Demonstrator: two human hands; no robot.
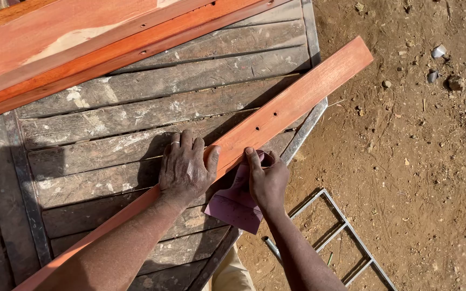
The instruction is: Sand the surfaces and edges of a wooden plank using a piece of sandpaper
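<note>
Left hand (183, 168) pressing flat on reddish wooden slat (292, 105), grip spread, right hand (267, 180) beside slat's edge, grip pinching pink sandpaper (234, 205), slat across weathered plank surface (136, 113)

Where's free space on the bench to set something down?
Bare slats of the workbench between the stacked boards and the long plank. More lower left of the left hand. Crowded at the near edge: right hand holds sandpaper against the plank.
</note>
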